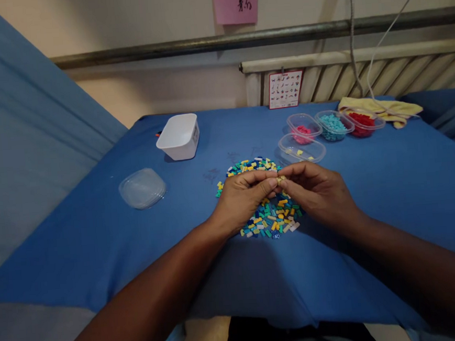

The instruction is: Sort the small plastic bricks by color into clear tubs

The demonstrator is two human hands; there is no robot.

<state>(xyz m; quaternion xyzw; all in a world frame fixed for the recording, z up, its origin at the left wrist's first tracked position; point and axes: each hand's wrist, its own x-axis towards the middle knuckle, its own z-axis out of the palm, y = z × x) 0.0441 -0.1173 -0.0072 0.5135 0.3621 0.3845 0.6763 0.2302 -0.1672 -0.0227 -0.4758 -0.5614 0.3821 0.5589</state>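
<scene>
While pinched between both hands: pale yellow plastic piece (281, 180), held over the middle of the loose pile; too small to tell whether single or several joined.
Left grip: left hand (243, 196), from the near left, thumb and forefinger pressed onto the left side of the piece.
Right grip: right hand (325, 190), from the near right, likewise pinching the piece by thumb and forefinger, right beside the left fingertips.
Loose pile: small plastic building bricks (280, 216) in blue, green, yellow, orange and white, scattered beneath and around both hands, partly hidden by them.
Far right tubs: three clear plastic ones in a row, holding pink bricks (302, 134), turquoise bricks (333, 124) and red bricks (361, 120), left to right.
Shallow clear container (316, 151): just nearer than the pink bricks, with a few pale yellow bricks (300, 152) inside.
Far left: white rectangular tub (182, 152), upright; nearer and farther left, clear plastic lids (142, 189), lying flat.
Far right corner: crumpled yellow cloth (406, 108), beside the red bricks.
Table (99, 243): covered in blue fabric.
</scene>
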